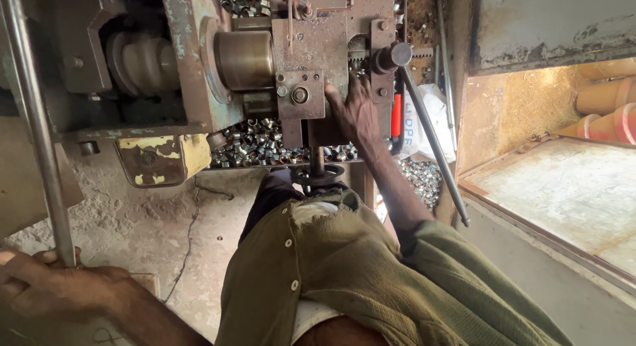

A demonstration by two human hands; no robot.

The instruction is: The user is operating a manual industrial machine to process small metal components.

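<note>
Gripping one steel rod (36, 131): left hand (56, 286); right hand (354, 111) on machine (318, 48).

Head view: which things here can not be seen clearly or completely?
- Left hand: it grips the long rod; the frame's left and bottom edges cut it off.
- Right hand: it rests on the machine; the palm side is hidden, so whether it holds something is unclear.
- Small metal pieces: too small to tell their exact shape.
- Lever: its base is hidden behind the machine.
</note>
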